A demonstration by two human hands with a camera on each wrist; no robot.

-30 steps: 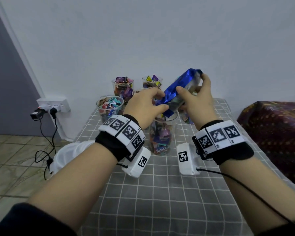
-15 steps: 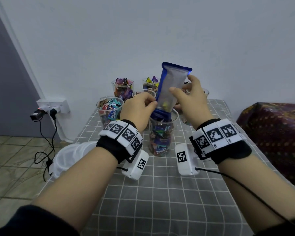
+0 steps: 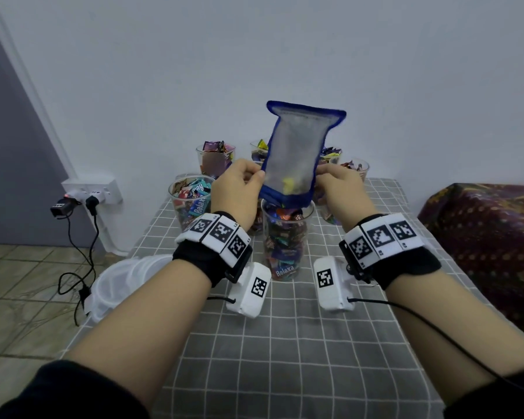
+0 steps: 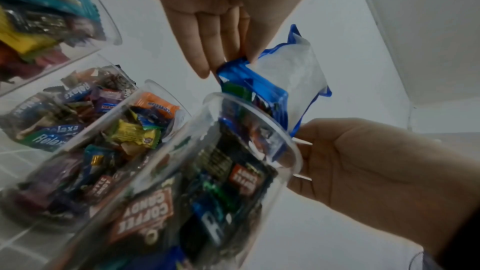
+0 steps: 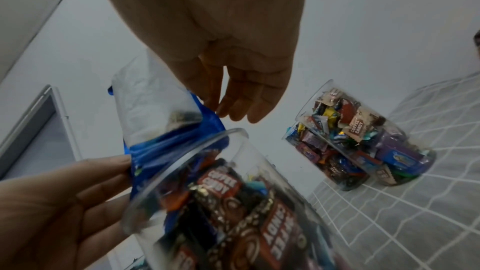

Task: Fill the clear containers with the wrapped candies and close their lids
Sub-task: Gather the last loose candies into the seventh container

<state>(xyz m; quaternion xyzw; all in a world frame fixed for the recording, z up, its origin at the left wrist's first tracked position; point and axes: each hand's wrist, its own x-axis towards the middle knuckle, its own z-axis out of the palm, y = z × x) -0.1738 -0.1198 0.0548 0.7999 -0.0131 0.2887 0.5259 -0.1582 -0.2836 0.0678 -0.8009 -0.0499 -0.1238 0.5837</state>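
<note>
An almost empty clear candy bag with blue edges is held upside down, its mouth in the rim of the middle clear container, which is nearly full of wrapped candies. A few yellow candies sit low in the bag. My left hand pinches the bag's left edge near the mouth, and my right hand pinches its right edge. In the left wrist view my left hand's fingers grip the blue seam of the bag above the container. The right wrist view shows the bag over the container rim.
Several more open clear containers of candy stand behind and beside the middle one, two of them to its right. A stack of white lids lies at the checked table's left edge. A wall socket with cables is on the left.
The bag has swung from a slant to upright and inverted over the middle container, and most of its candies have dropped out. Both hands moved lower on the bag.
</note>
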